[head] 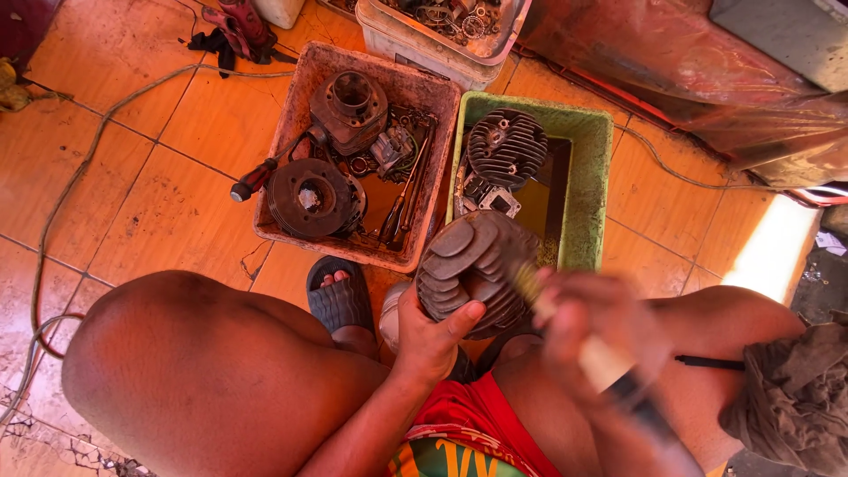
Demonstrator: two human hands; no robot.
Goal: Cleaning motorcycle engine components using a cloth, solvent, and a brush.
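two hands work over the lap: the left hand has its grip closed round a finned engine cylinder, held above the floor between the knees; the right hand, blurred, is wrapped round a brush handle whose tip touches the fins. just beyond, a green tub holds a finned cylinder head; beside it a pink tub holds greasy engine parts.
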